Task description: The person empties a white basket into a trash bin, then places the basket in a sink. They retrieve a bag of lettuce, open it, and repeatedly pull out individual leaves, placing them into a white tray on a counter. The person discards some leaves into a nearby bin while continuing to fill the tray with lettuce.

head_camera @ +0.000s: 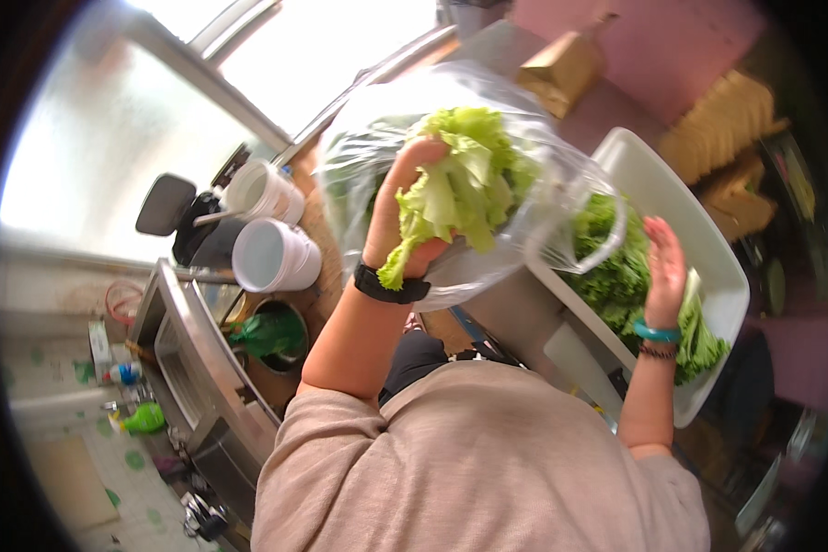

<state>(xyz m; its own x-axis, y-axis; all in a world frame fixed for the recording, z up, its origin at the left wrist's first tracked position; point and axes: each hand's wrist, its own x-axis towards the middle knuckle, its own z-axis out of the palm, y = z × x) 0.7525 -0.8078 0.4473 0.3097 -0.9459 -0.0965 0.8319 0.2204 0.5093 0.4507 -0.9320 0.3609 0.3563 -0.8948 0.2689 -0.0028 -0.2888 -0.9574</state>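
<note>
My left hand (414,200), with a black band at the wrist, grips a bunch of pale green lettuce leaves (466,179). Behind these leaves spreads a clear plastic bag (359,155), with darker green showing through its side. One handle loop of the bag hangs over the near rim of a white plastic bin (721,283). Loose leafy lettuce (604,276) lies inside that bin. Over it is my right hand (666,272), fingers stretched out and nothing visible in its grasp. A teal bangle circles the right wrist.
Two white buckets (276,255) stand at the left below a window. A metal sink unit (193,359) and a dark pot with green plastic (276,334) are lower left. Cardboard pieces (724,131) and a brown box (562,69) lie beyond the bin.
</note>
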